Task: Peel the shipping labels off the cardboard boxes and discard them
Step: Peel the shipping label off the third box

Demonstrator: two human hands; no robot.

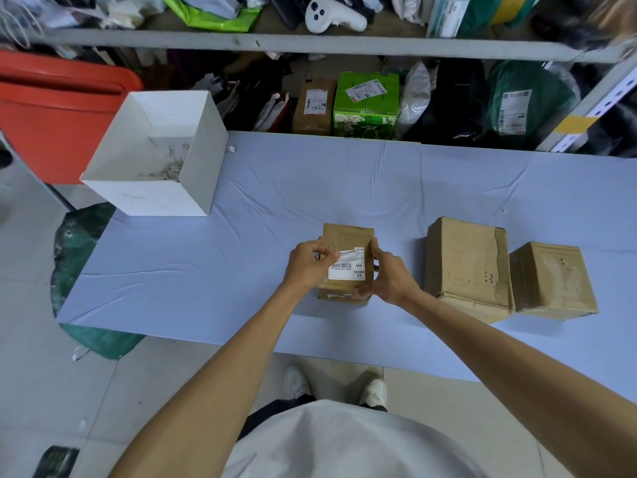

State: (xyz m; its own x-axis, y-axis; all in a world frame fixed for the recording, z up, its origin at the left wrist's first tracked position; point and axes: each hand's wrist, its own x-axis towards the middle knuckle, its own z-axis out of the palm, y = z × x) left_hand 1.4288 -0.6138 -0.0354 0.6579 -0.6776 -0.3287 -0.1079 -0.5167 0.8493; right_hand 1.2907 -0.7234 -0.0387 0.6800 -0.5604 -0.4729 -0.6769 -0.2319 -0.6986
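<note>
A small cardboard box (348, 236) stands on the blue-covered table (241, 270) in front of me. A white shipping label (348, 269) with a barcode is stuck on its top face, its upper left corner lifted. My left hand (308, 267) pinches that lifted corner. My right hand (387, 274) grips the box's right side, thumb at the near edge. Two more cardboard boxes, a larger one (465, 267) and a smaller one (551, 279), stand to the right with no labels showing.
An open white box (151, 198) holding paper scraps sits at the table's far left corner. Behind the table, shelves hold labelled parcels (313, 105), a green carton (365, 105) and bags. A red bin (51, 115) and a green sack (82, 257) stand left.
</note>
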